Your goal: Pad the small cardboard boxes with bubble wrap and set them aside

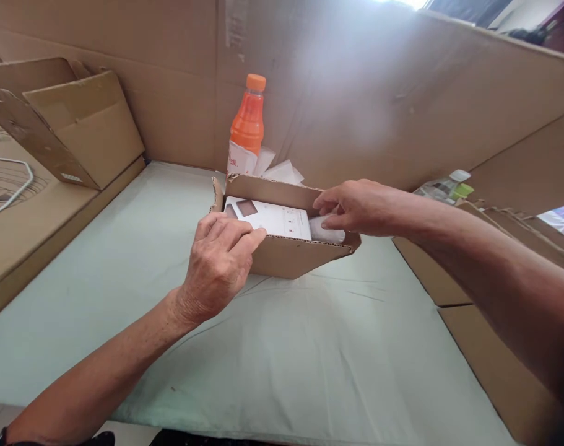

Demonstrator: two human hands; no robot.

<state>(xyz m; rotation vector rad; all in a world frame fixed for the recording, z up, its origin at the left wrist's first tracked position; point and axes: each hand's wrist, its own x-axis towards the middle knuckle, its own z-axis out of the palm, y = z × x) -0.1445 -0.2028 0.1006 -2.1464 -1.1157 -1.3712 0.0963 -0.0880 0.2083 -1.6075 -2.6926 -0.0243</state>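
A small open cardboard box [282,257] stands on the pale green cloth in front of me. Inside it lies a white printed carton [272,218] with dark square patches, and at its right end is a whitish, translucent wrapped bundle [325,230]. My left hand [221,263] is closed over the near left rim of the box, its thumb along the edge. From the right, my right hand [351,207] reaches over the box; its fingers are bent and its thumb touches the wrapped bundle. The bundle's lower part is hidden by the box wall.
Behind the box stands an orange drink bottle [247,127], with white paper pieces [282,171] beside it. A clear bottle [444,186] is at the right. Open cardboard boxes [93,130] line the left, and more cardboard [495,359] edges the right. A tall cardboard wall [179,93] closes the back.
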